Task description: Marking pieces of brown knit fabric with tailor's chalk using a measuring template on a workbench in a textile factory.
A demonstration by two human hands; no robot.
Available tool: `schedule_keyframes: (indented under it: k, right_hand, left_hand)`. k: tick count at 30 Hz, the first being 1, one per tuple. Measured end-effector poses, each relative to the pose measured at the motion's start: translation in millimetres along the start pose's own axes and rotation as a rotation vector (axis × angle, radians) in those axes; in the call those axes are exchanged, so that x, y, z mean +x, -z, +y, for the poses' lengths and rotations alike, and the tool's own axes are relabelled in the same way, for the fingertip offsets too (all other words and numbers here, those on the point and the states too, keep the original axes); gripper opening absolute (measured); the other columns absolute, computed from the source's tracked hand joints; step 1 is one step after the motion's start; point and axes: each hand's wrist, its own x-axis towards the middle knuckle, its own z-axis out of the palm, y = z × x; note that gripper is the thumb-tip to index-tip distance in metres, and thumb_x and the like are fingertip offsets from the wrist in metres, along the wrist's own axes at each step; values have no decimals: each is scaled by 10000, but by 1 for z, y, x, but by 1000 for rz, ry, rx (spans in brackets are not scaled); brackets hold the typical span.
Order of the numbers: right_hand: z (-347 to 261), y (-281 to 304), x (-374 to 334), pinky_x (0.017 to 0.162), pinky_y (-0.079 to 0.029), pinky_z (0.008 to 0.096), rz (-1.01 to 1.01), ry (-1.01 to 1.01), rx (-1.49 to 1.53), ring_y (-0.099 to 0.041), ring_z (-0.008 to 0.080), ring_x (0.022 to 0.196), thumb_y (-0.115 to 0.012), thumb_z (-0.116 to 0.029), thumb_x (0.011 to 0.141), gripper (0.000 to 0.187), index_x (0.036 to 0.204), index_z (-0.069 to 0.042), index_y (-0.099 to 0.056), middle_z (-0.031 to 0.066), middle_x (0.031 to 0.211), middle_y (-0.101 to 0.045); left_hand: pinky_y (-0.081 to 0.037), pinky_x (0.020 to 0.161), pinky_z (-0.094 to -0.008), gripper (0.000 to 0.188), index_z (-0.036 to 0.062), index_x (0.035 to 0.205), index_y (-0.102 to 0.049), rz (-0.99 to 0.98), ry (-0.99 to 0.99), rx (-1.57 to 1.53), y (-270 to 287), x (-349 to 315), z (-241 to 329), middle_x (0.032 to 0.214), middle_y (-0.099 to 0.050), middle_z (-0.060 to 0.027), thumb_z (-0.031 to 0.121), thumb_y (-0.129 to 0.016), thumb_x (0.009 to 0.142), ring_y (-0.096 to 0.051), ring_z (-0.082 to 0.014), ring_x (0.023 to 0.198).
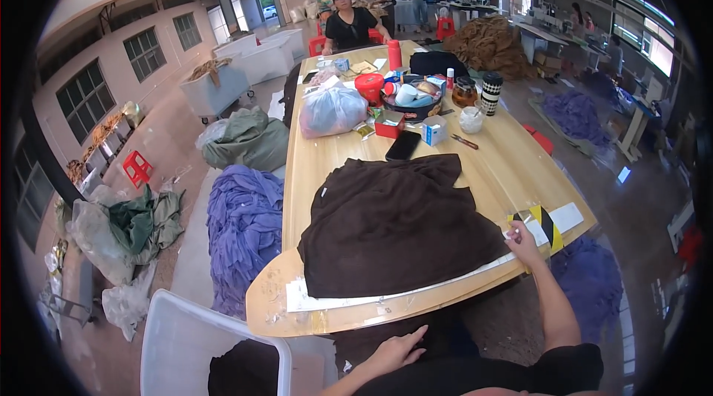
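A dark brown piece of clothing (401, 225) lies spread on the near end of the wooden table (490, 151), over white paper (301, 296). At its lower right corner is my right hand (526, 245), fingers pinched together; a small whitish bit shows at the fingertips, too small to name. Whether they also grip the cloth I cannot tell. Below the table's front edge, near my body, my left hand (397, 351) holds nothing, its index finger stretched out. Yellow-and-black striped tape (548, 226) crosses a white strip beside my right hand.
Beyond the garment lie a black phone (403, 145), a small knife-like tool (466, 141), a plastic bag (333, 110) and a patterned tumbler (491, 91). A white bin (160, 344) stands front left; purple cloth (241, 225) is heaped beside the table. A person (353, 28) sits at the far end.
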Motion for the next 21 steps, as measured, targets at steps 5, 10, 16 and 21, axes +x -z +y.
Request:
schedule_keyframes:
  k: [5, 10, 16, 21]
  right_hand:
    - [4, -1, 8, 704, -438, 240, 3, 23, 16, -492, 106, 760, -660, 17, 698, 496, 1155, -67, -486, 22, 864, -548]
    - [3, 2, 8, 705, -440, 242, 26, 22, -8, -487, 106, 754, -662, 14, 691, 494, 1150, -58, -493, 19, 847, -539]
    - [-16, 9, 11, 653, -453, 227, -151, -159, 43, -511, 97, 677, -673, 0, 692, 450, 1108, -64, -513, 7, 805, -547]
    - [-216, 108, 136, 605, -431, 256, 22, 456, -384, -477, 81, 672, -573, -177, 830, 127, 825, -64, -514, 0, 721, -515]
  left_hand:
    - [-498, 638, -391, 532, 42, 1303, -383, -22, 37, 3, -1, 9, 1, 865, -617, -164, 214, -593, 845, -619, -320, 728]
    - [-495, 666, -388, 511, 37, 1302, -389, -25, 64, -31, 1, 8, 6, 890, -612, -180, 207, -575, 856, -619, -334, 766]
    - [-453, 831, -361, 438, 37, 1258, -489, -17, 169, -105, -12, -6, 4, 1082, -614, -177, 259, -564, 888, -593, -292, 954]
    - [-436, 850, -351, 429, 18, 1268, -466, -29, 163, -111, -3, -5, 15, 1075, -607, -190, 262, -504, 916, -575, -282, 999]
